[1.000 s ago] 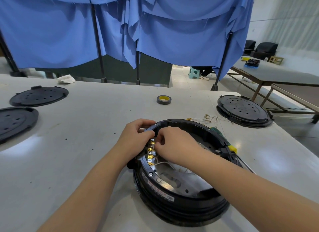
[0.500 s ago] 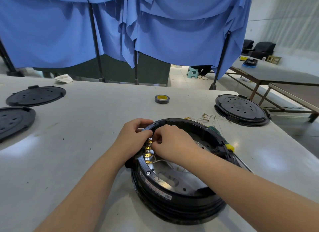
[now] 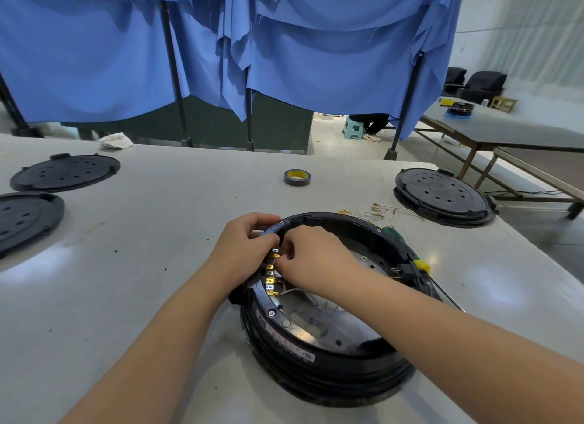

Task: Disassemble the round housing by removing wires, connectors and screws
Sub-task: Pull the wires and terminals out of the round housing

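The round black housing (image 3: 319, 370) lies open side up on the grey table (image 3: 126, 265), a metal plate inside it. A row of brass connectors (image 3: 270, 276) with thin wires sits on its left inner rim. My left hand (image 3: 243, 253) grips the housing's rim from outside at the upper left. My right hand (image 3: 311, 256) reaches inside, its fingertips pinching a connector at the top of the row. The pinched part is hidden between both hands.
Loose removed wires (image 3: 384, 212) lie behind the housing. A green and yellow screwdriver (image 3: 417, 259) rests by its right edge. A tape roll (image 3: 297, 177) sits further back. Black round covers lie at right (image 3: 442, 196) and far left (image 3: 63, 172), (image 3: 22, 218).
Both hands stay at the same spot on the connector row; only the camera has shifted slightly. No connector has visibly come free.
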Demonstrator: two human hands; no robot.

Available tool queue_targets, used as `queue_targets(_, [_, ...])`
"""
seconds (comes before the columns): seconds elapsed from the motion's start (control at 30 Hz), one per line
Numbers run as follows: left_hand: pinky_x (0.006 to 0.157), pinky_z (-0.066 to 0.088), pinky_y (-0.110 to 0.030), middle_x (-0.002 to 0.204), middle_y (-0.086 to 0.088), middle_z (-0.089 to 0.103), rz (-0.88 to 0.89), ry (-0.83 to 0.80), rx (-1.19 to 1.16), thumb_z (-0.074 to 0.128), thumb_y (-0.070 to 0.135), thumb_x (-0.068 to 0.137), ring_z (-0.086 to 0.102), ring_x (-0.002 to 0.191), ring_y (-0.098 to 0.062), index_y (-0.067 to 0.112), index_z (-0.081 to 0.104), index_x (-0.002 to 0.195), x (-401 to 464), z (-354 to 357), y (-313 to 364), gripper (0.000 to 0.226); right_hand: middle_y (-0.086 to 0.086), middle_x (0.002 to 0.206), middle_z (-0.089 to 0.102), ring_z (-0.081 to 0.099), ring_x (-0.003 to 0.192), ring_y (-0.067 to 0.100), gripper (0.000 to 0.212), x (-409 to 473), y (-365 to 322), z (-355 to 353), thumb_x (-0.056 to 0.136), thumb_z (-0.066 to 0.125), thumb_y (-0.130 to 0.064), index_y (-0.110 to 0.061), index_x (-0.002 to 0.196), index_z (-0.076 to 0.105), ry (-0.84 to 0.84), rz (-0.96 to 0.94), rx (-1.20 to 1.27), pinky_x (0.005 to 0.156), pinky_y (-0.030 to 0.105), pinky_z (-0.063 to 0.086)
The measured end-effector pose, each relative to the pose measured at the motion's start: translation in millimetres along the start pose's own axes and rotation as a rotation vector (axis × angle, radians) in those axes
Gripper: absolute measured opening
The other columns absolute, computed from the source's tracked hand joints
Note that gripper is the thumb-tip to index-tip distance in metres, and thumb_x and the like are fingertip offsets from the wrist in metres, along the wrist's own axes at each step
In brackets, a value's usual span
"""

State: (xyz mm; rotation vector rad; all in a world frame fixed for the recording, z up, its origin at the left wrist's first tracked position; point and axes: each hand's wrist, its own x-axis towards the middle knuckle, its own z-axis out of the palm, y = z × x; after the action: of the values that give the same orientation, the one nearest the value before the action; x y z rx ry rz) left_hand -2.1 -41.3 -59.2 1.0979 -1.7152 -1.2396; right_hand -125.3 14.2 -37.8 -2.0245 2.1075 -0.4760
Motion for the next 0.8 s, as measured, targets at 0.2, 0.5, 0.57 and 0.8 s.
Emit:
queue_targets(0.2, [0.079, 0.057, -0.033, 0.092, -0.007, 0.073, -0.008, 0.000, -0.009, 0.061, 0.003, 0.085, 0.071, 0.086, -0.024, 0.029, 0.068, 0.102, -0.4, -0.1, -0.1, 0.032, 0.006, 0.079, 0.065, 0.062, 0.074, 0.023, 0.016, -1.2, -0.9, -0.8, 0.083, 0.053, -0.023, -0.010, 0.087, 0.062, -0.003, 0.014, 0.029, 0.065, 0.034, 0.050])
queue_targets(0.5, [0.079, 0.057, -0.032, 0.096, -0.007, 0.073, -0.004, -0.005, -0.013, 0.062, 0.003, 0.085, 0.070, 0.087, -0.022, 0.029, 0.067, 0.102, -0.1, 0.3, 0.5, 0.032, 0.006, 0.078, 0.065, 0.061, 0.073, 0.023, 0.017, -1.5, -1.4, -0.7, 0.082, 0.053, -0.022, -0.009, 0.086, 0.063, 0.004, 0.015, 0.040, 0.063, 0.033, 0.049])
queue_targets(0.57, [0.076, 0.055, -0.027, 0.095, -0.006, 0.073, -0.001, -0.004, -0.013, 0.062, 0.003, 0.085, 0.070, 0.087, -0.021, 0.030, 0.067, 0.100, 0.0, -0.1, 0.5, 0.032, 0.007, 0.080, 0.065, 0.061, 0.074, 0.024, 0.017, -1.7, -1.4, -0.3, 0.083, 0.052, -0.023, -0.009, 0.086, 0.062, 0.010, 0.020, 0.045, 0.062, 0.032, 0.048])
queue_targets(0.8, [0.074, 0.054, -0.026, 0.093, -0.005, 0.073, -0.010, -0.010, -0.010, 0.062, 0.003, 0.085, 0.070, 0.085, -0.019, 0.029, 0.067, 0.102, 0.0, 0.8, 0.6, 0.032, 0.007, 0.080, 0.064, 0.061, 0.075, 0.025, 0.017, -1.9, -1.3, 0.3, 0.083, 0.051, -0.023, -0.010, 0.086, 0.061, 0.017, 0.026, 0.039, 0.058, 0.029, 0.042])
